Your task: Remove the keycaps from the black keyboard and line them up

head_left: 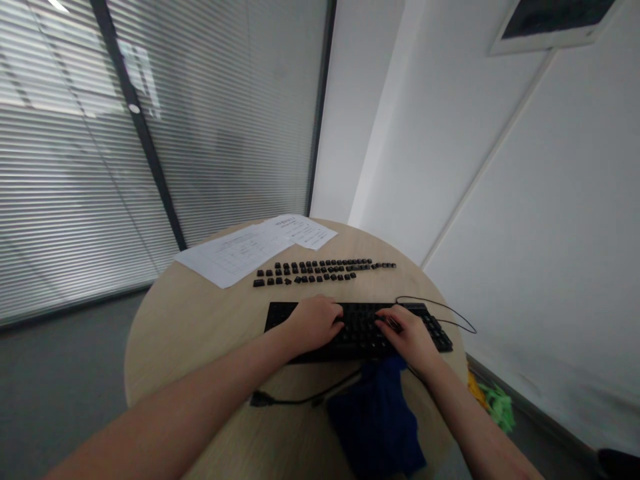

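Right of centre on the worktop (165, 347), right end close to its right edge, lies the black keyboard (359, 328); my left hand (315, 322) rests fingers-down on its keys, my right hand (411, 335) has thumb and fingertips close together over it, can't tell if either pinches anything. Should handle light, stiff, a bit slick: take it by the frame's short ends, off the keys. Loose keycaps (312, 279) stand in rows toward the far edge, no container around them.
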`<move>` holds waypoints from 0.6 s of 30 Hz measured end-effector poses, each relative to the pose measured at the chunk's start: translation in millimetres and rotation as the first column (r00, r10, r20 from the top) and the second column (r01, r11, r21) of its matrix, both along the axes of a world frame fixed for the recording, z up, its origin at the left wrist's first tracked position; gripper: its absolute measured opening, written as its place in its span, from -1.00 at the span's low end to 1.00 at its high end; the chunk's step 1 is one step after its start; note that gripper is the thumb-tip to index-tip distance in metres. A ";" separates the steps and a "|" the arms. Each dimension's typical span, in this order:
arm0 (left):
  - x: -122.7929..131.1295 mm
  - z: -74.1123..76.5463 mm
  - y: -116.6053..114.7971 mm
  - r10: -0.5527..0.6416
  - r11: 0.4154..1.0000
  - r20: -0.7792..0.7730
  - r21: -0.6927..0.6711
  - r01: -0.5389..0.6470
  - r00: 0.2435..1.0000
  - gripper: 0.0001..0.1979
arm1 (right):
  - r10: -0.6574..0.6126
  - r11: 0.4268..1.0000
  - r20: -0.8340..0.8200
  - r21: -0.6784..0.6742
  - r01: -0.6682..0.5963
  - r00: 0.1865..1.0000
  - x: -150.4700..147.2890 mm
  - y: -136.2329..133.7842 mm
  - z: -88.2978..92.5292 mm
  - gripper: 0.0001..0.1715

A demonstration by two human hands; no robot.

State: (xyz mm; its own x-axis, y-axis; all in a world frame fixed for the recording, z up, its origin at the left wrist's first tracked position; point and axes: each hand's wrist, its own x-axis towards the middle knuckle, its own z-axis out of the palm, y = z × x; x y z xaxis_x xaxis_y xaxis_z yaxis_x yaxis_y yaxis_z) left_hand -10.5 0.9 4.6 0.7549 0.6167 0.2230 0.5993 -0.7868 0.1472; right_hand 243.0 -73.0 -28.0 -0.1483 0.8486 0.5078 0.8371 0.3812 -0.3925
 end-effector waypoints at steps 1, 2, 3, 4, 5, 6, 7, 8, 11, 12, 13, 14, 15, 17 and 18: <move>0.2 0.6 -0.5 0.004 1.000 -0.006 -0.002 -0.004 1.000 -0.81 | 0.003 1.000 -0.007 0.006 -0.003 1.000 1.4 0.8 -0.2 -0.81; 0.4 1.0 -1.0 0.007 1.000 -0.012 -0.001 -0.007 1.000 -0.81 | 0.006 1.000 -0.012 0.013 -0.006 1.000 2.9 1.8 -0.4 -0.80; 0.7 1.2 -1.4 0.008 1.000 -0.016 0.003 -0.008 1.000 -0.81 | 0.007 1.000 -0.016 0.021 -0.007 1.000 4.5 2.8 -0.8 -0.79; 0.9 1.3 -1.6 0.006 1.000 -0.018 0.008 -0.006 1.000 -0.81 | 0.006 1.000 -0.020 0.027 -0.005 1.000 6.1 3.8 -1.1 -0.78; 1.1 1.2 -1.7 0.004 1.000 -0.020 0.011 -0.004 1.000 -0.81 | 0.001 0.999 -0.022 0.032 0.000 1.000 7.4 4.7 -1.6 -0.77; 1.2 1.0 -1.6 0.001 1.000 -0.021 0.012 -0.001 1.000 -0.81 | -0.005 0.999 -0.024 0.034 0.006 1.000 8.5 5.5 -2.0 -0.77; 1.3 0.8 -1.5 -0.002 1.000 -0.021 0.012 0.003 1.000 -0.80 | -0.009 0.999 -0.024 0.034 0.010 1.000 9.1 6.0 -2.5 -0.76; 1.3 0.7 -1.3 -0.004 1.000 -0.021 0.012 0.004 1.000 -0.80 | -0.011 0.999 -0.023 0.032 0.012 1.000 9.4 6.3 -2.8 -0.76; 1.3 0.8 -1.0 -0.006 1.000 -0.018 0.007 0.006 1.000 -0.81 | 0.000 1.000 -0.010 0.012 0.000 1.000 8.2 5.7 -3.0 -0.78; 1.2 0.9 -1.0 -0.006 1.000 -0.015 0.005 0.006 1.000 -0.81 | 0.003 1.000 -0.007 0.008 -0.003 1.000 7.5 5.3 -2.7 -0.78; 1.3 1.0 -1.2 -0.006 1.000 -0.012 0.003 0.006 1.000 -0.82 | 0.004 1.000 -0.006 0.007 -0.004 1.000 6.8 5.0 -2.3 -0.79; 1.3 1.0 -1.3 -0.007 1.000 -0.008 0.000 0.007 1.000 -0.82 | 0.003 1.000 -0.005 0.009 -0.003 1.000 6.3 4.7 -1.9 -0.79; 1.3 0.9 -1.4 -0.010 1.000 -0.003 -0.001 0.010 1.000 -0.82 | -0.001 1.000 -0.006 0.013 0.001 1.000 6.0 4.5 -1.6 -0.78; 1.4 0.4 -1.5 -0.015 1.000 0.007 0.002 0.015 1.000 -0.83 | -0.006 1.000 -0.008 0.017 0.006 1.000 6.2 4.7 -1.3 -0.77; 1.4 0.0 -1.4 -0.014 1.000 0.008 0.006 0.014 1.000 -0.83 | -0.009 1.000 -0.009 0.017 0.009 1.000 6.6 4.9 -1.2 -0.77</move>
State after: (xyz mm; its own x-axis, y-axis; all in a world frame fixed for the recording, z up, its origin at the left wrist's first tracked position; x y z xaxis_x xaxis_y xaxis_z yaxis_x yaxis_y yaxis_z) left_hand -9.1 -0.6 4.6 0.7617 0.6048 0.2324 0.5870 -0.7960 0.1475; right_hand 249.5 -68.1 -29.2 -0.1362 0.8413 0.5231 0.8372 0.3801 -0.3933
